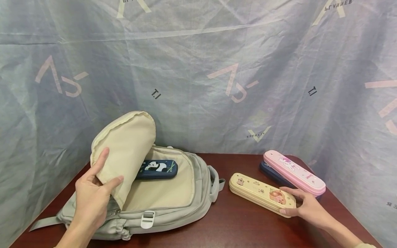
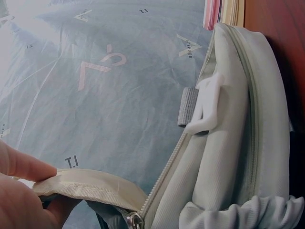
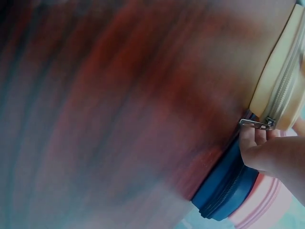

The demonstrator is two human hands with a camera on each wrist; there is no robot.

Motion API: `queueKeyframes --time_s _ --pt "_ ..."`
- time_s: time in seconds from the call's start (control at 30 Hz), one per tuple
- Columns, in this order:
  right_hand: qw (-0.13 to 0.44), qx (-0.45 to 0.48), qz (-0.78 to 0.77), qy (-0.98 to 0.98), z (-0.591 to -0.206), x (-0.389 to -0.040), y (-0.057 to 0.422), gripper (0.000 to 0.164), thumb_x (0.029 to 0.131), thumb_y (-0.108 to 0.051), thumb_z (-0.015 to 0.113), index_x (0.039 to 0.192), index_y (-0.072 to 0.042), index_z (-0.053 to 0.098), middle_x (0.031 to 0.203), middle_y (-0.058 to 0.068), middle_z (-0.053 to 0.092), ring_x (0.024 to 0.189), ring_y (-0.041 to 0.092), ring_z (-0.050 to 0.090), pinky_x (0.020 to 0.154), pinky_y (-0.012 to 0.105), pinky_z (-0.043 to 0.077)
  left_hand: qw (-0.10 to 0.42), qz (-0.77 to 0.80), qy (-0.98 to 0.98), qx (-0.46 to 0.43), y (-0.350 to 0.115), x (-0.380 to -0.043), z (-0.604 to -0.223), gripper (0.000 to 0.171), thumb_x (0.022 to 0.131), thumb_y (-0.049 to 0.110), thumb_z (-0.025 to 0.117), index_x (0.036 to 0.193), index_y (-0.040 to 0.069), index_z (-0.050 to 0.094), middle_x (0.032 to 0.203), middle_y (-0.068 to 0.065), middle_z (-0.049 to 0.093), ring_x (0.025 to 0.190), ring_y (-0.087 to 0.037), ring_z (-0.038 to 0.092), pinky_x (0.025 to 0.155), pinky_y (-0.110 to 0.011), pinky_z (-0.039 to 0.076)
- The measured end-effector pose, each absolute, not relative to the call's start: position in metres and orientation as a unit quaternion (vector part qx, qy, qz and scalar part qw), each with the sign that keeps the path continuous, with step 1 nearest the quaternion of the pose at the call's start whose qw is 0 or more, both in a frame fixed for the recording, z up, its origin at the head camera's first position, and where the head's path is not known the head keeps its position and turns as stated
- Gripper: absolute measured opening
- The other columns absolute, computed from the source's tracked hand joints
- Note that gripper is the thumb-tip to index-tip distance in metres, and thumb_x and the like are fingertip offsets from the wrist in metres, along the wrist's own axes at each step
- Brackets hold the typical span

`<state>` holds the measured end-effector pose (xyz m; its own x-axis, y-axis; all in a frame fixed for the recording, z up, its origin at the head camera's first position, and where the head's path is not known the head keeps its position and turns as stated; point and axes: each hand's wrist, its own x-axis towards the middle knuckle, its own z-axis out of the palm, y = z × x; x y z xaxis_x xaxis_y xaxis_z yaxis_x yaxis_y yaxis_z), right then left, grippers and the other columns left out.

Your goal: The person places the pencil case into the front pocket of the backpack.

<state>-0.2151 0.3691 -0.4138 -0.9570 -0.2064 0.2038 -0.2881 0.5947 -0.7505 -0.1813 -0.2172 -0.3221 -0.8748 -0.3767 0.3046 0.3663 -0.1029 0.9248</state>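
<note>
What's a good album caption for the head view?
Left hand holds up the backpack flap, a panda case inside; right hand grips a yellow case.

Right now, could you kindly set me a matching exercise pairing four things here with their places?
1. Flap
2. Panda case
3. Pink case
4. Yellow case

A. On a blue case
B. In the grip of the left hand
C. In the grip of the right hand
D. Lying in the bag

Pairs: 1-B; 2-D; 3-A; 4-C
</note>
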Motion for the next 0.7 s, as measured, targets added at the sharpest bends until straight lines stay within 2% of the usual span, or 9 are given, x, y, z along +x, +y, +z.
queueKeyframes --time_s 0.2,0.47,0.7 --pt "0.07 0.159 0.416 -0.893 -0.415 -0.216 0.37 0.071 0.079 -0.003 0.089 0.14 0.015 0.057 0.113 0.014 0.068 0.091 0.006 0.061 0.073 0.021 0.053 0.253 -0.744 -0.618 -0.002 -0.217 -0.182 -0.322 0.094 0.082 -0.031 0.065 0.157 0.024 0.052 0.167 -0.016 0.034 0.136 -0.016 0.05 0.089 -0.016 0.056" --pt "-0.021 0.164 0.48 -0.861 -0.413 -0.217 0.377 0.076 0.087 0.001 0.083 0.147 0.023 0.041 0.119 0.02 0.066 0.093 0.009 0.064 0.073 0.024 0.057 0.251 -0.748 -0.614 -0.006 -0.218 -0.182 -0.322 0.093 0.082 -0.031 0.065 0.157 0.023 0.052 0.167 -0.016 0.034 0.136 -0.016 0.05 0.09 -0.016 0.055" --pt "-0.06 0.141 0.519 -0.841 -0.414 -0.216 0.381 0.08 0.09 -0.002 0.08 0.151 0.021 0.035 0.125 0.024 0.066 0.099 0.013 0.067 0.079 0.024 0.057 0.249 -0.749 -0.614 -0.004 -0.218 -0.182 -0.323 0.093 0.083 -0.031 0.065 0.157 0.023 0.052 0.167 -0.016 0.034 0.136 -0.016 0.049 0.09 -0.016 0.055"
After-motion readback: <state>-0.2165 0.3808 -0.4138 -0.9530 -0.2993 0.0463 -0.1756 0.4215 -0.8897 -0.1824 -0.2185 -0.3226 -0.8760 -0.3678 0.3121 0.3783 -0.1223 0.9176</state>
